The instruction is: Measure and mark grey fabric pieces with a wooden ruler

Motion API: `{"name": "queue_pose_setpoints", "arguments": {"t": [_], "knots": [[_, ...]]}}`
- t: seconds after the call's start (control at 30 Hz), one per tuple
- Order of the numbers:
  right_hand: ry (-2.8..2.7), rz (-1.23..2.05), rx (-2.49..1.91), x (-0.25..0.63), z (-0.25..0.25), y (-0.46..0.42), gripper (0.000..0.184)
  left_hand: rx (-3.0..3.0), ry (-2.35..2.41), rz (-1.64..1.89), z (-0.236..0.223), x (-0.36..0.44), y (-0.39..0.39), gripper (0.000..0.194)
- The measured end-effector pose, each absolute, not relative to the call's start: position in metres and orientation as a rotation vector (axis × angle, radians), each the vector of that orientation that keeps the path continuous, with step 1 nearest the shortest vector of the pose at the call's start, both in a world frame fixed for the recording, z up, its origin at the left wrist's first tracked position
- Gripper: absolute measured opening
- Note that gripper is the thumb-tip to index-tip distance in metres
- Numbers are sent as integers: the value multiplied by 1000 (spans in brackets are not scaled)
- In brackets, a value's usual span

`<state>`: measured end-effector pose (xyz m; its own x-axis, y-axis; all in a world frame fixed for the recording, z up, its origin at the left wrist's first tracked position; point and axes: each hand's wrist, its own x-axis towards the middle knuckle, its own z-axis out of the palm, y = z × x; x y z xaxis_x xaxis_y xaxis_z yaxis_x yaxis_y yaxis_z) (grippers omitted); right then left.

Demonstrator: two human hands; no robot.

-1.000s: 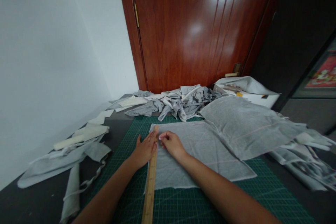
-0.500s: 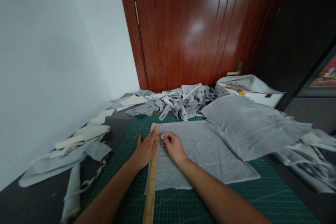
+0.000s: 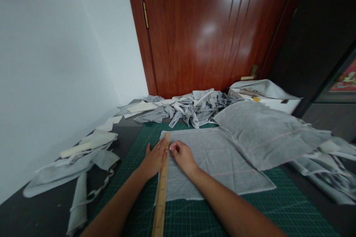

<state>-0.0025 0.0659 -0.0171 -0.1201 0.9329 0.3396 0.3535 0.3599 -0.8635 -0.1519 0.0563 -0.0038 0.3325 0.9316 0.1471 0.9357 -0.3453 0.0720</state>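
My left hand (image 3: pixel 155 158) lies flat with fingers stretched out, pressing on the far part of a long wooden ruler (image 3: pixel 161 192). The ruler runs away from me along the left side of a thin grey cloth (image 3: pixel 205 166). Just right of the ruler's far end, my right hand (image 3: pixel 182 155) is closed in a pinch low over the cloth, its fingertips close against the ruler's edge. Whatever sits between those fingertips is too small to make out. Beneath the cloth is a green cutting mat (image 3: pixel 191 218) with grid lines.
Grey cloth scraps (image 3: pixel 191 109) are heaped behind the mat. A second grey cloth (image 3: pixel 267 133) overlaps the first at the right, near a white box (image 3: pixel 283 104). More fabric strips (image 3: pixel 94 153) lie on the dark table (image 3: pixel 41 211) at left, beside a wall.
My right hand has shifted slightly left and its fingertips are nearer the ruler's edge. My left hand and the ruler stay in place on the cloth.
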Motion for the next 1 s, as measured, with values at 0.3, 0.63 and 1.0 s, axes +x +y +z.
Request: {"name": "queue_pose_setpoints", "arguments": {"t": [0.3, 0.63, 1.0], "knots": [[-1702, 648, -1136, -1, -12, 59, 13, -2528, -1754, -241, -8, -156, 57, 50], [-1506, 889, -1143, 4, -17, 65, 9, -2545, -1758, -247, -6, -155, 57, 51], [-1664, 777, -1263, 4, -17, 68, 11, -2539, -1744, -239, -9, -157, 59, 52]]}}
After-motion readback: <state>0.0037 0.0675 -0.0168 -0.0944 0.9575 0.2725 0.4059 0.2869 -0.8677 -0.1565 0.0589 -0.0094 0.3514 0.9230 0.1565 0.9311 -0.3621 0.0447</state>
